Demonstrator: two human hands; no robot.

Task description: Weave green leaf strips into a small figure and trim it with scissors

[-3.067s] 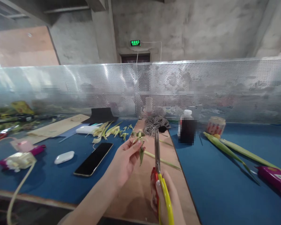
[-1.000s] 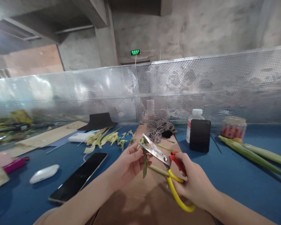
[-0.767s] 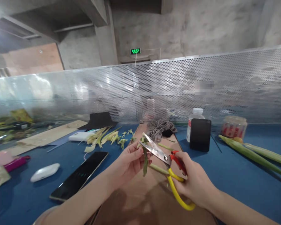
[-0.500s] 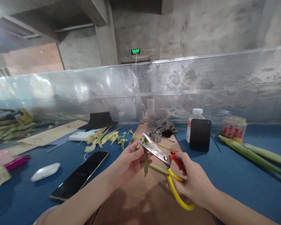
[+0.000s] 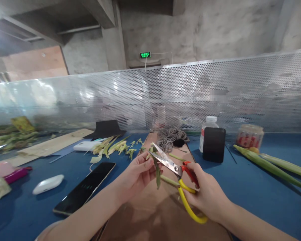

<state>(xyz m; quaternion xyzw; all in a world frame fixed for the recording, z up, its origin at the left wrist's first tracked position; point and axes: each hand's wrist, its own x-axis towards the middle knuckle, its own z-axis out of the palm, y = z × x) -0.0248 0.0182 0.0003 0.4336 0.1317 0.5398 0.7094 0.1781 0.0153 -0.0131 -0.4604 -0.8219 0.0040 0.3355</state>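
Observation:
My left hand [image 5: 140,170] pinches a small piece of green leaf [image 5: 158,175], whose narrow end hangs down below the fingers. In my right hand [image 5: 205,190] is a pair of scissors [image 5: 176,168] with one red and one yellow handle. The blades are parted, and their tips lie at the leaf piece beside my left fingertips. Both hands are over a brown board [image 5: 145,207]. A pale green stalk [image 5: 170,181] lies on the board behind the scissors.
Cut leaf pieces [image 5: 117,147] lie left of the board. A phone [image 5: 85,187] and a white case [image 5: 48,184] rest nearer. Grey cord [image 5: 172,137] is heaped at the back. A bottle [image 5: 207,124], a black upright device [image 5: 214,145], a jar [image 5: 250,136] and long green leaves [image 5: 271,164] are right.
Hardly anything differs. The hanging end of the leaf piece has shifted slightly to the right; both hands and the parted scissors stay almost where they were.

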